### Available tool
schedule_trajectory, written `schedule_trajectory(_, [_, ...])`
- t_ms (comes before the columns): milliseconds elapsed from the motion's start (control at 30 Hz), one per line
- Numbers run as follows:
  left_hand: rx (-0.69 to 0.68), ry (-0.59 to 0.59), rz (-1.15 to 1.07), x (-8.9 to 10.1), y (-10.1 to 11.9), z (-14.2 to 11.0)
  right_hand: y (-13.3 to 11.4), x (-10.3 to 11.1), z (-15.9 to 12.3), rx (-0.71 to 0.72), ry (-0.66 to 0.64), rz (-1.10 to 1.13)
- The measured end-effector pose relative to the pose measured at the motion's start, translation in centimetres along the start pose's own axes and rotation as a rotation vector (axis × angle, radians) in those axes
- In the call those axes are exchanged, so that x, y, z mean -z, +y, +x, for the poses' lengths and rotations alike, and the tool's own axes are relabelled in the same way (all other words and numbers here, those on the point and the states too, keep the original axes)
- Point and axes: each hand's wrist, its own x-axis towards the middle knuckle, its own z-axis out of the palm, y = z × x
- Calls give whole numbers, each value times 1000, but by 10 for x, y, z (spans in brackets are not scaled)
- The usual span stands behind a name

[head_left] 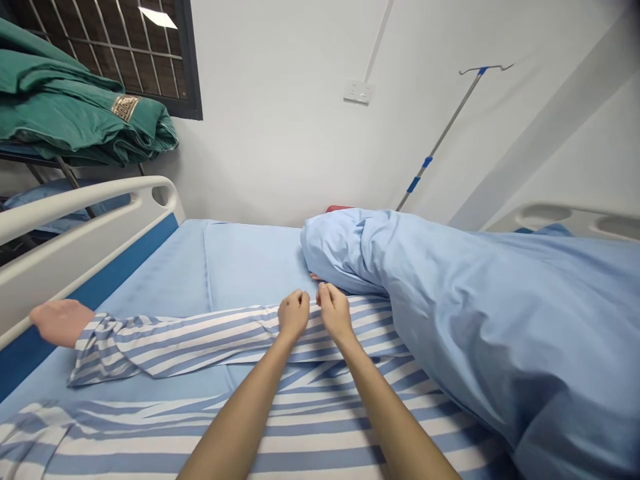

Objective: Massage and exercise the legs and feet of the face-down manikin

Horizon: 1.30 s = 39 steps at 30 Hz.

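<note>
A figure in a blue-and-white striped shirt [210,340] lies on a bed with a light blue sheet [240,260]. One sleeve stretches left and ends in a bare hand [60,321] by the rail. My left hand [294,313] and my right hand [334,312] are side by side with fingers curled, pinching the striped fabric near the collar. A light blue blanket [475,300] covers the figure's head end and spreads to the right, just beyond my fingers.
A white and blue bed rail [85,227] runs along the left; another rail [565,219] shows at the right. Folded green cloths [75,100] lie on a rack at upper left. A drip stand [445,133] leans by the white wall with a socket [359,91].
</note>
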Motion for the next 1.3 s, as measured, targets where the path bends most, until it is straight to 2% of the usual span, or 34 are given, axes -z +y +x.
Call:
schedule_trajectory(100, [-12,-59,9,-5,-5,0,13,10,-1,75,69,-226])
schedule_trajectory(200, [11,-76,-61,14,-15,1,33,11,-3,35,37,-315])
schedule_trajectory(267, [39,10,-54,46,-26,2,40,9,-5,46,52,-375])
schedule_trajectory(367, [75,187,-6,118,-53,-2,31,-2,-6,184,76,-519])
schedule_trajectory(433, [84,271,37,171,-75,-8,10,-22,-9,267,30,-547])
schedule_trajectory(500, [93,347,127,217,-99,-17,-21,-55,-16,293,-66,-461])
schedule_trajectory(567, [92,386,290,250,-119,-26,-56,-100,-27,292,-197,-309])
schedule_trajectory(633, [51,431,442,268,-132,-31,-89,-152,-41,348,-284,-189])
schedule_trajectory(733, [61,477,429,277,-133,-29,-121,-223,-62,454,-350,-51])
schedule_trajectory(800, [107,504,272,277,-126,-23,-130,-254,-72,349,-376,23])
schedule_trajectory(867, [116,530,112,274,-119,-16,-131,-268,-74,176,-409,81])
schedule_trajectory(933, [143,503,78,266,-114,-11,-129,-266,-69,90,-405,123])
schedule_trajectory(1000, [177,457,145,253,-110,-9,-125,-254,-61,97,-358,148])
schedule_trajectory(1067, [148,437,161,237,-104,-7,-118,-239,-54,86,-345,172])
schedule_trajectory(1133, [94,447,101,221,-98,-5,-111,-226,-49,-6,-345,241])
schedule_trajectory(1200, [98,421,100,208,-93,-3,-102,-212,-45,-73,-301,356])
schedule_trajectory(1300, [128,370,155,192,-89,-1,-88,-191,-40,-50,-220,449])
